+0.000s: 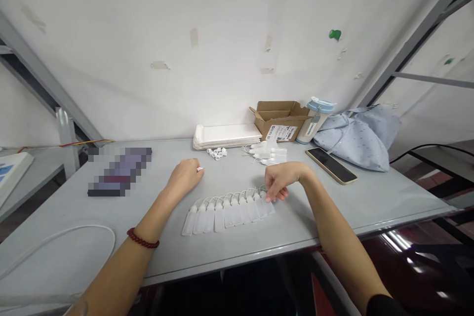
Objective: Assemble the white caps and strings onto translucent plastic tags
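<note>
A row of several small flat white plastic bottles lies side by side on the grey table. My right hand bends down over the right end of the row, fingertips pinched on the last bottle there. My left hand rests closed on the table left of the row and pinches a small white piece at its fingertips. A dark red bead bracelet sits on my left wrist. Loose white caps and more small bottles lie farther back.
A stack of white trays, an open cardboard box, a pale blue-lidded cup, a blue cloth bag and a phone stand along the back right. A blurred dark object lies at left. White tubing curls near the front left edge.
</note>
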A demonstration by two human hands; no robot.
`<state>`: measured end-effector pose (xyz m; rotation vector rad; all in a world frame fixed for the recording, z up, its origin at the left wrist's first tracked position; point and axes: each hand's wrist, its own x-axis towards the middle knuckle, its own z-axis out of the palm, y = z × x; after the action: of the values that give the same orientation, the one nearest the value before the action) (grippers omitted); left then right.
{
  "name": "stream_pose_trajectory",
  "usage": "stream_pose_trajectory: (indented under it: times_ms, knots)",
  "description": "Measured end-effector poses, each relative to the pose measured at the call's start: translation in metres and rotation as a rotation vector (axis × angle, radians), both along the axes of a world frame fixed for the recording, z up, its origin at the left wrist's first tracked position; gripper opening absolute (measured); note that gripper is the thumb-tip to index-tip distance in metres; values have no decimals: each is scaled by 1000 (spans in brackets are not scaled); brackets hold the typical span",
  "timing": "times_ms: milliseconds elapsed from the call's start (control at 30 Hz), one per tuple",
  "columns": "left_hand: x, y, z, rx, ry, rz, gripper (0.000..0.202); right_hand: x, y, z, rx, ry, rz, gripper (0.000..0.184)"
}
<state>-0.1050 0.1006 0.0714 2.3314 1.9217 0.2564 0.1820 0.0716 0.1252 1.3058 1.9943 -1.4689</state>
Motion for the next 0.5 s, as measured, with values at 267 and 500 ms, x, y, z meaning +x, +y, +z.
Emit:
stream_pose_trajectory:
  times_ms: [267,500]
  knots:
    - [1,-1,-2,50,-12,-14,23,-9,6,-9,-30,-170,-51,45]
    - [3,-1,-2,78,-196,14,15,5,10,-8,8,-70,-66,38]
